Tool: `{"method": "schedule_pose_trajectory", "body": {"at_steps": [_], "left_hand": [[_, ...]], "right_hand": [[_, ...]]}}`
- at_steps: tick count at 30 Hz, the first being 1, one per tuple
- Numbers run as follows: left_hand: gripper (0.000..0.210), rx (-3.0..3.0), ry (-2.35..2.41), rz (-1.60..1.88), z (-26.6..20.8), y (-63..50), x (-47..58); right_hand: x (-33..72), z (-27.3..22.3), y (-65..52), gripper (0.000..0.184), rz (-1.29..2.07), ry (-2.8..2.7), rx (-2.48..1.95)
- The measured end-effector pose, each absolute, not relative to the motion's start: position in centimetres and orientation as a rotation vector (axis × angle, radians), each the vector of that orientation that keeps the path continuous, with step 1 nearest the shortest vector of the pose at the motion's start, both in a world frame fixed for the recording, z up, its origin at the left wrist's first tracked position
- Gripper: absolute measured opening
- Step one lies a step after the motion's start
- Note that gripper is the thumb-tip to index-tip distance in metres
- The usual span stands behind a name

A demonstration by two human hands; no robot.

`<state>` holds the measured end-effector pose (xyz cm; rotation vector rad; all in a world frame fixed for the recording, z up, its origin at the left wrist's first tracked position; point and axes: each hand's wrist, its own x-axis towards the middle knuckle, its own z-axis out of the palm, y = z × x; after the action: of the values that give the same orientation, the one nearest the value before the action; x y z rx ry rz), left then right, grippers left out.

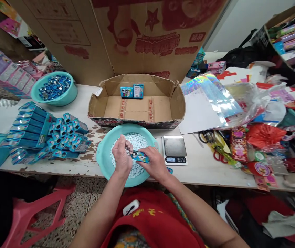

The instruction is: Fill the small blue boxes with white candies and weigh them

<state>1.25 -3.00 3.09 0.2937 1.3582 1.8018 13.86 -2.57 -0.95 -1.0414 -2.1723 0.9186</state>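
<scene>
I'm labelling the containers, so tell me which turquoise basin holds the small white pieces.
The nearer basin, beneath the left hand and right hand; the other basin, farther back at left, holds shiny blue pieces instead.

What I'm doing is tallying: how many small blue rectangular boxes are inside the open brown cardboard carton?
2: left box and right box, side by side near the carton's far wall; others may hide underneath.

red apron (170, 229) | yellow lettering (151, 212) | white patch (135, 204) (black-marked) | floral clothing (129, 240)
</scene>
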Motion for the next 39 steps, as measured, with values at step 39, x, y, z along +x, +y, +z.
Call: {"method": "schedule_pose_trajectory", "body": {"at_steps": [39], "left_hand": [[0.037,1.191,1.946,0.922,-2.2,-1.0,3.4]], "right_hand": [[40.6,-11.4,-6.7,0.051,0.724,-1.076,-1.929]]}}
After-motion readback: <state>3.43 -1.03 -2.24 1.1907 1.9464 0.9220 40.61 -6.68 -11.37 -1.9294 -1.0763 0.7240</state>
